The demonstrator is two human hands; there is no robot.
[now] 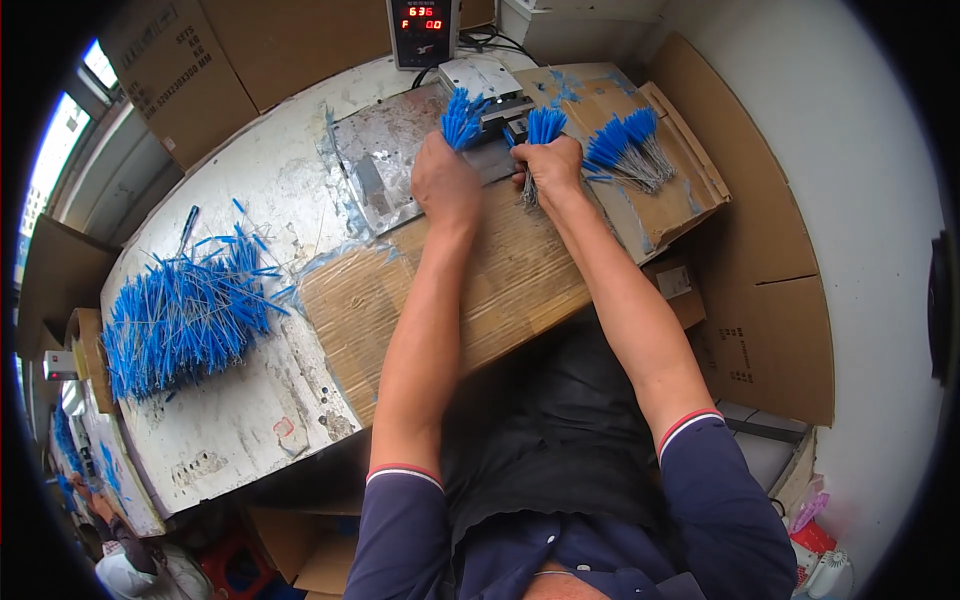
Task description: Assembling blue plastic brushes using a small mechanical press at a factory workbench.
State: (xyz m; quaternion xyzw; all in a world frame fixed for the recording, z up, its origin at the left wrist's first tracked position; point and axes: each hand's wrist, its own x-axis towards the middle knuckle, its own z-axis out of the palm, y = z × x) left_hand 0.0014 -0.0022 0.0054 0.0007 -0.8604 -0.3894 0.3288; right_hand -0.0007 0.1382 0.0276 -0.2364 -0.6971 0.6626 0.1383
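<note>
My left hand (445, 183) is closed around a bundle of thin rods with blue tips (462, 118), the tips fanned upward next to a small metal machine (490, 95). Just to the right, my right hand (548, 165) grips a second blue-tipped bundle (545, 125) in front of the same machine; its grey stems stick out below the fist. Both hands rest over a metal plate (385, 160) and a sheet of cardboard (500, 280) on the worn white table (240, 420).
A big loose heap of blue-tipped rods (185, 315) lies at the table's left. A smaller fanned pile (630, 150) sits on cardboard to the right. A black box with a red digital display (422, 30) stands behind the machine. Cardboard boxes (760, 300) line the right.
</note>
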